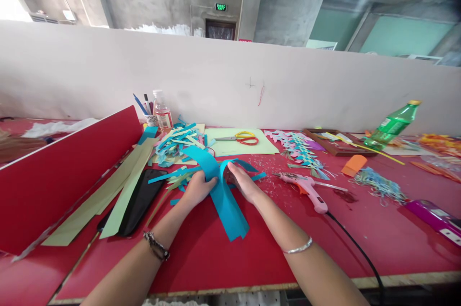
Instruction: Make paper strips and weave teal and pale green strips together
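Note:
A wide blue paper strip (225,212) is held up over the red tabletop, curled at its upper part, with its lower ends hanging toward me. My left hand (199,188) pinches it from the left between thumb and fingers. On the other side, my right hand (242,182) grips the curled part, its fingertips partly hidden by the paper. Narrow blue and pale green paper scraps (180,145) are heaped just beyond my left hand. A pink glue gun (306,189) lies to the right of my right hand.
Red-and-yellow-handled scissors (247,139) rest on pale green sheets (230,147). Long green strips (133,186) and a black phone-like object (142,202) lie left, beside a red upright board (72,171). A green bottle (394,123) leans at right, near a purple stapler-like device (437,219).

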Demonstrator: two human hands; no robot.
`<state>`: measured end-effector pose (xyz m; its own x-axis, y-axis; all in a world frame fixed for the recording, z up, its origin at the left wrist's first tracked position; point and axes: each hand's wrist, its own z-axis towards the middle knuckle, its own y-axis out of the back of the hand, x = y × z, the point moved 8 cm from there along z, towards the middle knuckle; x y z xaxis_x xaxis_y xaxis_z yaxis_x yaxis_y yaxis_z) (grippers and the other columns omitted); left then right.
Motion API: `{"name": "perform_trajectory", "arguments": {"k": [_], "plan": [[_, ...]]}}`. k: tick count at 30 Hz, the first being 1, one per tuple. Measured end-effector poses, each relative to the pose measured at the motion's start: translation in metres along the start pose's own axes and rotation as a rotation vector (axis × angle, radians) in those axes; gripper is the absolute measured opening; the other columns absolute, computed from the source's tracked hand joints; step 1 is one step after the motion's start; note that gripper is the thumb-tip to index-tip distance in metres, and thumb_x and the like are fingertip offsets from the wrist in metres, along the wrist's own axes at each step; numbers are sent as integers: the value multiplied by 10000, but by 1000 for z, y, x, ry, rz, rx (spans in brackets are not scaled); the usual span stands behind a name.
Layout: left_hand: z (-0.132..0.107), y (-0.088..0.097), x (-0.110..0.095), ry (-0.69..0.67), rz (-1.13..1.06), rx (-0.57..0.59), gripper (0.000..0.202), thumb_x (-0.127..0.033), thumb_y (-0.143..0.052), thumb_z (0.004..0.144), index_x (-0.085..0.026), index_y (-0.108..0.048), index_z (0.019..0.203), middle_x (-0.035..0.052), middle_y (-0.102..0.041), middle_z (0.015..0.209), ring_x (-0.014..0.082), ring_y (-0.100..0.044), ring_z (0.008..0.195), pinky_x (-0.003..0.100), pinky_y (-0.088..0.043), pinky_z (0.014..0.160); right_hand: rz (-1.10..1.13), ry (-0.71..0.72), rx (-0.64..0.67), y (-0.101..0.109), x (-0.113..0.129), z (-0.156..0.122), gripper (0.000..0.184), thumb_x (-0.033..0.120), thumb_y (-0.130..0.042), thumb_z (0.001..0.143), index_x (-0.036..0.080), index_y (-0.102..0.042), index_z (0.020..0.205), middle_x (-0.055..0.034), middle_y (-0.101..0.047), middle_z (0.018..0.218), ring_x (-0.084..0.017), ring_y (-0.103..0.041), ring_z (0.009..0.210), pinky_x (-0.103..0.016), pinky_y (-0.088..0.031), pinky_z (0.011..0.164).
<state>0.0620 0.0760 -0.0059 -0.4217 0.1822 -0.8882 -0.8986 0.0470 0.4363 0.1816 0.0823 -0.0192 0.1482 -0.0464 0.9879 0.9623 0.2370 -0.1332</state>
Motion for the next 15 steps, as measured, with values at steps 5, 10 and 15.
{"name": "perform_trajectory", "arguments": {"k": [5,10,15], "plan": [[0,4,1,22,-36,-62,247,-385,-555,604,-157,-537,511,-10,-545,480,148,-494,492,220,-335,436,-86,-30,-101,8,-4,1,269,458,-549,656,189,-538,667,33,-540,602,-136,-510,624,-255,-390,614],[2,15,4,44,-71,-140,356,-470,-476,677,-166,-496,493,-22,-472,411,130,-450,438,212,-283,399,-111,-55,-163,17,-11,2,308,497,-521,665,192,-560,673,13,-558,579,-145,-510,595,-256,-389,566],[3,24,3,27,-74,-216,379,-477,-479,685,-159,-478,480,-26,-451,407,110,-417,430,205,-265,396,-150,-14,-174,17,-4,0,371,547,-512,661,200,-605,752,-14,-604,642,-181,-543,681,-275,-398,596]]}}
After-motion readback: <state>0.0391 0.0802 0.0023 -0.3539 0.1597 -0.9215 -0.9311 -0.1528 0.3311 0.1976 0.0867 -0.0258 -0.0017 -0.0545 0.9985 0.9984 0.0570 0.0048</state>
